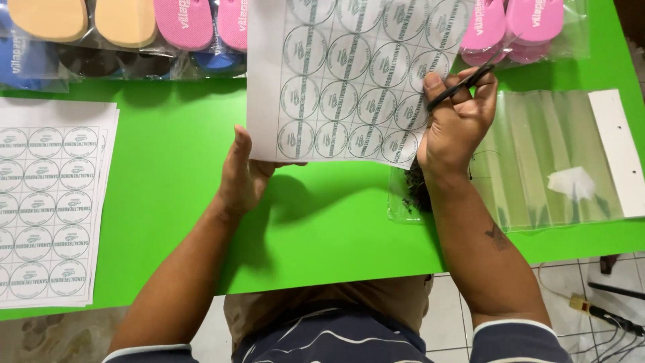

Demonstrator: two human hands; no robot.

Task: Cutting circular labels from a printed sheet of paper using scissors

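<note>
The left hand held the sheet of round labels up over the green worktop. The right hand gripped black scissors at its edge. Cutting well probably meant keeping the paper flat and following the lines slowly.

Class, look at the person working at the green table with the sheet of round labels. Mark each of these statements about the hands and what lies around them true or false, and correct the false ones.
1. The left hand holds the label sheet by its lower left corner. True.
2. The right hand is empty. False: it holds black scissors at the sheet's right edge.
3. A stack of label sheets lies at the table's left. True.
4. The table is red. False: it is green.
5. Clear plastic bags lie to the right of the right hand. True.
</note>
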